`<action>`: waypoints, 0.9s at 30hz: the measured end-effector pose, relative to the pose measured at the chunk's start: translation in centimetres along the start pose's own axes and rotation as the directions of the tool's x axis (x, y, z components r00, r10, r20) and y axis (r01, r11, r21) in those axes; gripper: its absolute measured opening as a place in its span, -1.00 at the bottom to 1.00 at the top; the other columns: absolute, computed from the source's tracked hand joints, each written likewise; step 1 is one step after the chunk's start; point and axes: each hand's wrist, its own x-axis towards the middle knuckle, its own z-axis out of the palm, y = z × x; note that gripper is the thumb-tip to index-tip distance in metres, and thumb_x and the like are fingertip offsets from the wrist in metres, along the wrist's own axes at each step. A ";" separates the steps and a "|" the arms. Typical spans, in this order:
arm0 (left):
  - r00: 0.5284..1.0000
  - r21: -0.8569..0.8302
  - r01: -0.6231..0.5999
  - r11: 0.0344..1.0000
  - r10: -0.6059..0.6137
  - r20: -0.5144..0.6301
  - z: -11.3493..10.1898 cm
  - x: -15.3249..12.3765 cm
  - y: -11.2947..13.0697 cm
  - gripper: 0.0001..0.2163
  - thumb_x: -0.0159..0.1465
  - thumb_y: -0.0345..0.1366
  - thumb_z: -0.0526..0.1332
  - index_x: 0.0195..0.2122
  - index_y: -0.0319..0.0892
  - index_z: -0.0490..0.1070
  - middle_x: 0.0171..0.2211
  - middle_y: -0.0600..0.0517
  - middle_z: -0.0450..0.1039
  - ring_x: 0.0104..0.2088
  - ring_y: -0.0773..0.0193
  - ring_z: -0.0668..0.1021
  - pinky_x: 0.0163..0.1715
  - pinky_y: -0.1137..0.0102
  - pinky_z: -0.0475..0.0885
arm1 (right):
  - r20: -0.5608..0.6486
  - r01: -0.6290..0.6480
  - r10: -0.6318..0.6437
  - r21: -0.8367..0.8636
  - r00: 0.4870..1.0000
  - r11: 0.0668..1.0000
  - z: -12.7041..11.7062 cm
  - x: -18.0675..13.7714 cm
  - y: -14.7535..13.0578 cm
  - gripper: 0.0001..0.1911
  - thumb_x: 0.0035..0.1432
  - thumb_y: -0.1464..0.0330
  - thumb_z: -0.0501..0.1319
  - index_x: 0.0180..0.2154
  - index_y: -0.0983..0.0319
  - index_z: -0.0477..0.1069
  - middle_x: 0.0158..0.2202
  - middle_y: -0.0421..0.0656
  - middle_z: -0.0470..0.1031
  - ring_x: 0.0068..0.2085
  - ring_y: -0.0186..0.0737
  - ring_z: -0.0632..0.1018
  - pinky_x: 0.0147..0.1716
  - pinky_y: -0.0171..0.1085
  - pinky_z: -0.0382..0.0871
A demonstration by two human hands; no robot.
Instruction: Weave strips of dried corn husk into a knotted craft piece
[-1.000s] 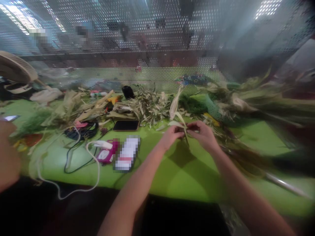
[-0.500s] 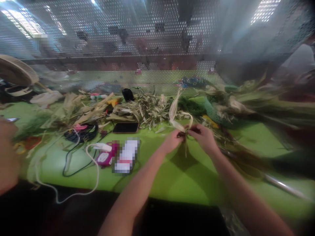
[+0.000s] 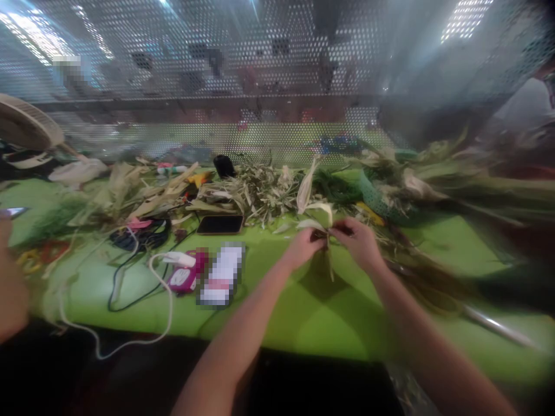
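Over the green table (image 3: 277, 312), my left hand (image 3: 302, 248) and my right hand (image 3: 358, 240) meet, fingers closed on pale, dry husk strips (image 3: 321, 208). One strip bends over above my fingers, another sticks out toward the left. A thin tail hangs below, between the hands. The exact pinch point is hidden by the fingers. Just behind rises a broader pale husk (image 3: 306, 190); whether it joins the held strips I cannot tell.
Dried husk scraps (image 3: 264, 193) heap along the back. A dark phone (image 3: 220, 224), a pixelated phone (image 3: 222, 274) and a magenta power strip (image 3: 188, 274) with cables lie left. Green basket (image 3: 377, 193) stands right; a metal rod (image 3: 498, 326) lies nearer. Another person's arm (image 3: 13, 289) enters left.
The husk strips between my hands have shifted: one now leans left above my left hand, and the hanging tail has swung slightly right. Both hands stay almost in place.
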 end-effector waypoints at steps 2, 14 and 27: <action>1.000 -0.010 -0.007 1.000 0.007 -0.022 0.0 0.0 0.1 -0.80 0.18 -0.34 0.29 -0.17 -0.24 0.44 -0.21 -0.08 0.52 -0.20 0.21 0.54 -0.07 0.27 0.44 | 0.005 0.008 -0.008 0.031 1.000 0.999 0.0 -0.1 0.0 -0.74 0.04 0.18 0.32 -0.28 0.22 0.52 -0.36 -0.15 0.54 -0.38 -0.23 0.48 -0.37 -0.27 0.34; 0.970 -0.045 -0.086 0.995 0.073 -0.233 0.5 -0.2 0.3 -0.85 0.20 -0.34 0.23 -0.20 -0.19 0.43 -0.20 0.00 0.52 -0.15 0.25 0.50 -0.01 0.32 0.34 | 0.110 -0.049 0.068 -0.168 0.992 0.985 1.2 -1.1 -0.1 -0.77 0.09 0.18 0.29 -0.38 0.22 0.46 -0.46 -0.19 0.52 -0.44 -0.26 0.45 -0.44 -0.31 0.23; 0.973 0.085 0.088 0.992 -0.067 -0.222 0.4 -0.8 1.9 -0.89 0.20 -0.32 0.15 -0.44 -0.19 0.38 -0.51 0.08 0.31 -0.45 0.32 0.34 -0.38 0.40 0.23 | 0.114 0.221 -0.192 -0.397 0.975 0.891 0.9 -1.0 -0.1 -0.91 0.00 0.49 0.20 -0.44 0.19 0.41 -0.22 -0.10 0.54 -0.25 -0.15 0.53 -0.29 -0.28 0.30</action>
